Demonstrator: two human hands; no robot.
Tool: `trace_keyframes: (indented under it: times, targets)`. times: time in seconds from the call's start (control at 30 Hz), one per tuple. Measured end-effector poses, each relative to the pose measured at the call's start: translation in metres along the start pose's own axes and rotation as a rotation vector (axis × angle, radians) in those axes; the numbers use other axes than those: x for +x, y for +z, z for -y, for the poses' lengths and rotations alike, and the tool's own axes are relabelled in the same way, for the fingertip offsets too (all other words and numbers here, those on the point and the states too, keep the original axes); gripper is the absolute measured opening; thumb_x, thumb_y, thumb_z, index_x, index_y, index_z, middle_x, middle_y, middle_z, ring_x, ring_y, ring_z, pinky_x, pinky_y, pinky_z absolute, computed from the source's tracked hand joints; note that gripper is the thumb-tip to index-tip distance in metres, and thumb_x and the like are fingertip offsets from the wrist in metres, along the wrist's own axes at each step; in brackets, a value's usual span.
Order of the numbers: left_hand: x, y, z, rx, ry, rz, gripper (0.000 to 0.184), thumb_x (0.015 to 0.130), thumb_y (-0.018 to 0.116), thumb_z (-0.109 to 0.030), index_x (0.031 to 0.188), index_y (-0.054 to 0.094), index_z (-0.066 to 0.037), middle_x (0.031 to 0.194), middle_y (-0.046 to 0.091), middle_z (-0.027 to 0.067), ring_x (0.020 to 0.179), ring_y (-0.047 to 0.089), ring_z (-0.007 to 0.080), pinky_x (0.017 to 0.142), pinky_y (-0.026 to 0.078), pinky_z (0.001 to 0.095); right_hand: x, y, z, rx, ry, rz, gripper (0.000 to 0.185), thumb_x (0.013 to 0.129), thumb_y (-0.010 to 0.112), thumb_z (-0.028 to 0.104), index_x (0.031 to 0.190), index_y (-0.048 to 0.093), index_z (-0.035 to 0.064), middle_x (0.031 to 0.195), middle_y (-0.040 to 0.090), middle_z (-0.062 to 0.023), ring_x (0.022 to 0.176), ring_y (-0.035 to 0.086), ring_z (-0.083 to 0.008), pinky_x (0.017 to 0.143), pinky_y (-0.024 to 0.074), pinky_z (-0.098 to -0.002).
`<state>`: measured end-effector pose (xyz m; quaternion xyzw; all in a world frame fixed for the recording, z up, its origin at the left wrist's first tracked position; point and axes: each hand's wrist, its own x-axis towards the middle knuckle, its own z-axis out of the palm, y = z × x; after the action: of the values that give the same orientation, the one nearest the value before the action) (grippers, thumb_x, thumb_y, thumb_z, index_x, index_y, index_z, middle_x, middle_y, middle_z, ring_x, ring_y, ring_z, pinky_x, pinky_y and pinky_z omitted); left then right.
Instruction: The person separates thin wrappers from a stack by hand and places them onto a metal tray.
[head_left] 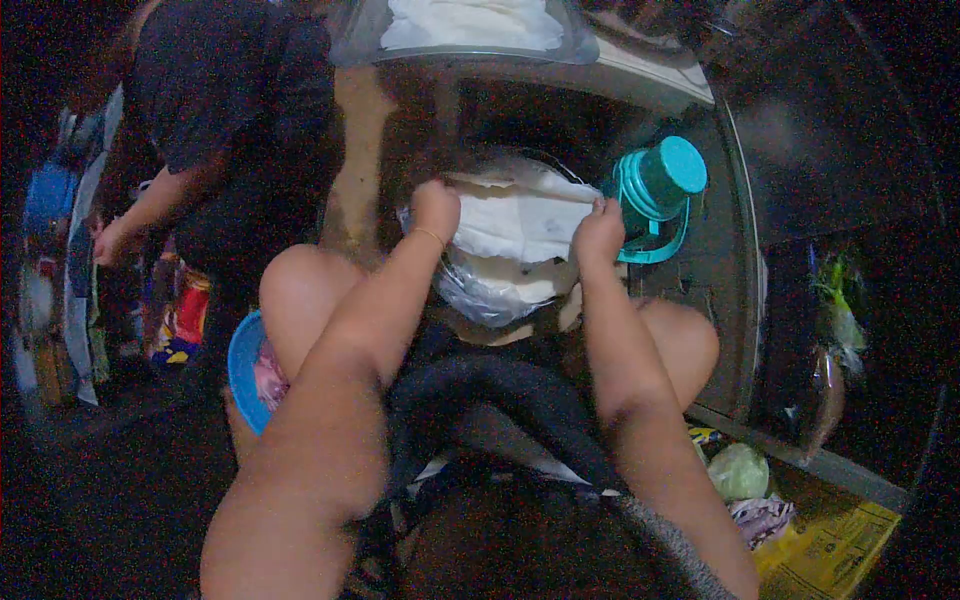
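A thin, limp white sheet (525, 222) is stretched between my two hands; I cannot make out whether it is cloth or food. My left hand (436, 213) is closed on its left edge. At the right edge, my right hand (598, 232) pinches the sheet with the thumb on top. Below it sits a round container lined with clear plastic (485, 295), with more white material (525, 290) showing inside. The sheet covers much of the container's opening.
A teal bucket with a teal cup (682, 165) on it stands to the right. At the top is a clear tray (585, 45) of white material. A blue basin (243, 365) lies by my left knee. Another person (235, 100) is at the left. Bags lie lower right.
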<state>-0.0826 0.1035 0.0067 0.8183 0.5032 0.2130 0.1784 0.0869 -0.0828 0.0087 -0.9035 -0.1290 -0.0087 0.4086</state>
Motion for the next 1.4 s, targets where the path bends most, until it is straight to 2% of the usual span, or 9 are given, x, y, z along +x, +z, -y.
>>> trace_keyframes:
  times: [0.5, 0.7, 0.77, 0.83, 0.93, 1.07, 1.2, 1.33, 1.4]
  targets:
    - [0.031, -0.003, 0.07, 0.276, -0.167, 0.101, 0.023, 0.076, 0.053, -0.016, 0.078, 0.071, -0.002, 0.085, 0.066, 0.0229, 0.082, 0.065, 0.0375, 0.075, 0.052, 0.0438, 0.012, -0.01, -0.021, -0.03, 0.02, -0.031, 0.023, 0.093, 0.047, 0.022, 0.093, 0.056, -0.0002, 0.087, 0.061, -0.0274, 0.083, 0.057, -0.0472, 0.072, 0.0436, -0.0513]
    - [0.032, -0.043, 0.031, 0.754, 0.254, 0.352, 0.025, 0.077, 0.058, -0.02, 0.082, 0.07, 0.0, 0.088, 0.065, 0.0246, 0.083, 0.064, 0.0394, 0.076, 0.051, 0.0437, 0.028, -0.035, -0.006, 0.018, -0.031, 0.0, 0.028, 0.089, 0.052, 0.025, 0.09, 0.06, -0.0023, 0.086, 0.063, -0.0265, 0.082, 0.059, -0.047, 0.072, 0.0453, -0.0515]
    - [0.03, -0.04, -0.003, 0.049, -0.129, 0.182, 0.028, 0.077, 0.061, -0.023, 0.082, 0.069, 0.003, 0.088, 0.064, 0.027, 0.083, 0.063, 0.0408, 0.077, 0.051, 0.0441, 0.029, -0.041, 0.017, 0.086, -0.13, 0.101, 0.029, 0.088, 0.055, 0.026, 0.088, 0.061, -0.0019, 0.082, 0.064, -0.0227, 0.077, 0.061, -0.0411, 0.069, 0.0462, -0.0467]
    - [0.023, -0.052, -0.038, -0.155, -0.013, 0.225, 0.033, 0.077, 0.064, -0.027, 0.082, 0.068, 0.005, 0.087, 0.064, 0.0282, 0.085, 0.063, 0.0416, 0.079, 0.05, 0.0445, 0.026, -0.04, 0.03, 0.253, -0.166, 0.263, 0.029, 0.087, 0.057, 0.027, 0.088, 0.062, -0.0014, 0.079, 0.064, -0.0181, 0.073, 0.061, -0.0329, 0.067, 0.0464, -0.0411]
    - [0.026, -0.053, -0.044, -0.151, 0.103, 0.33, 0.04, 0.076, 0.066, -0.033, 0.085, 0.067, 0.006, 0.089, 0.063, 0.0287, 0.087, 0.062, 0.0413, 0.081, 0.05, 0.0444, 0.023, -0.052, 0.051, 0.63, -0.037, 0.591, 0.025, 0.087, 0.059, 0.027, 0.089, 0.062, 0.0021, 0.076, 0.062, -0.0038, 0.07, 0.054, -0.0114, 0.065, 0.0444, -0.0278]
    - [0.021, -0.083, -0.068, 0.141, -0.004, 0.362, 0.053, 0.078, 0.066, -0.046, 0.098, 0.065, 0.002, 0.1, 0.065, 0.022, 0.093, 0.063, 0.0366, 0.082, 0.049, 0.0419, 0.013, -0.096, 0.077, 1.046, 0.037, 0.873, 0.024, 0.089, 0.06, 0.029, 0.101, 0.06, 0.0075, 0.09, 0.061, 0.0019, 0.077, 0.055, -0.011, 0.071, 0.0457, -0.0276]
    - [-0.012, -0.081, -0.088, -1.47, -0.251, 0.976, 0.046, 0.087, 0.062, -0.04, 0.115, 0.058, -0.003, 0.111, 0.061, 0.0029, 0.096, 0.058, 0.0156, 0.085, 0.047, 0.0324, 0.032, -0.069, 0.042, 1.13, 0.027, 1.038, 0.028, 0.087, 0.062, 0.03, 0.103, 0.059, 0.0065, 0.093, 0.062, -0.0007, 0.081, 0.057, -0.0132, 0.075, 0.0473, -0.0288]
    - [-0.03, -0.099, -0.102, -0.837, 0.061, 0.817, 0.032, 0.081, 0.071, -0.015, 0.109, 0.062, -0.002, 0.1, 0.065, 0.0034, 0.088, 0.059, 0.0114, 0.078, 0.048, 0.0265, 0.029, -0.055, 0.037, 1.07, 0.03, 1.132, 0.035, 0.081, 0.069, 0.029, 0.105, 0.059, 0.005, 0.094, 0.063, -0.0022, 0.083, 0.059, -0.0144, 0.077, 0.048, -0.0295]
    - [-0.029, -0.113, -0.103, -0.844, 0.147, 0.688, 0.037, 0.08, 0.07, -0.028, 0.107, 0.064, -0.003, 0.099, 0.067, 0.0046, 0.089, 0.061, 0.015, 0.083, 0.047, 0.0296, 0.03, -0.062, 0.044, 0.979, -0.088, 1.156, 0.051, 0.071, 0.078, 0.019, 0.113, 0.056, 0.0, 0.101, 0.063, -0.0051, 0.089, 0.061, -0.0148, 0.078, 0.0498, -0.0297]
